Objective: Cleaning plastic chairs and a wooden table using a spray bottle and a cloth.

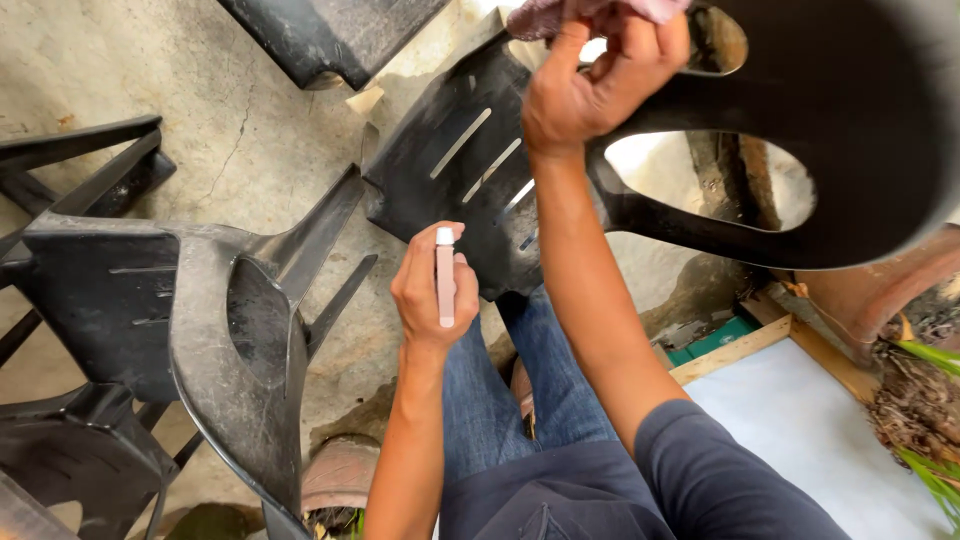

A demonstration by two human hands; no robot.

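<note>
My left hand (430,290) grips a slim pink tube with a white cap (445,277), held upright above my knee. My right hand (590,75) is raised and pinches a purplish cloth (560,15) against the edge of a black plastic chair (800,90) that is tipped up in front of me. The chair's slotted seat (460,160) faces me, and its backrest with oval openings curves off to the right.
A second black plastic chair (200,330) lies on its side at the left, with more black chair parts (330,35) at the top. Cracked concrete floor (240,120) runs underneath. A wood-framed white board (800,420) and plant leaves (930,420) are at the right.
</note>
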